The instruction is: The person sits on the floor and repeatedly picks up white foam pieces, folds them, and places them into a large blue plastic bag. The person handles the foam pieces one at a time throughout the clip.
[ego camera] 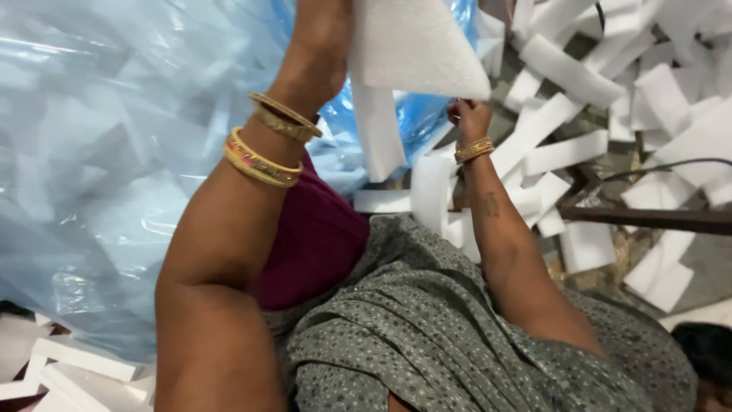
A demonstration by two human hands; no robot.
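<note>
My left hand (324,34) is raised at the top of the view and grips the left edge of a large white foam sheet (415,46); its fingers are partly cut off by the frame. My right hand (467,118) reaches out further away and pinches the sheet's lower right corner. A narrower white foam strip (377,137) hangs down below the sheet between my two arms. Both wrists carry gold bangles. The sheet is held up in front of a big light-blue plastic bag (107,152) stuffed with foam pieces.
Several white foam strips (568,72) lie scattered at the right and back. A dark metal bar (648,220) crosses the right side, with a black cable (671,162) above it. More foam pieces (76,366) lie at the lower left. Dark hair (709,355) shows at the bottom right.
</note>
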